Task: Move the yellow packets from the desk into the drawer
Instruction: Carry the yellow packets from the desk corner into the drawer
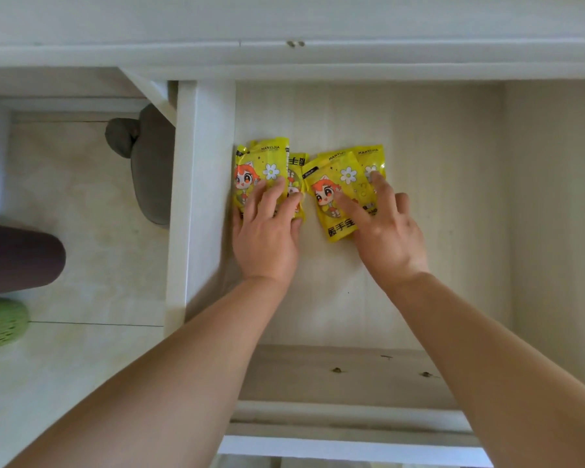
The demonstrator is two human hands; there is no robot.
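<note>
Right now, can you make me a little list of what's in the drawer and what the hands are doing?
place: open drawer
yellow packets: all lying in the drawer, in two small piles
left pile: against the drawer's left wall
right pile: just beside the left pile
left hand: fingers rest on the left pile
right hand: fingers spread on the right pile

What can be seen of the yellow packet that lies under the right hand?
The yellow packet is a glossy plastic-looking pouch printed with an orange-haired cartoon figure, a white daisy and black characters. It lies flat, slightly tilted, on the pale drawer floor, overlapping a second packet behind it. The right hand rests on it with straight fingers.
</note>
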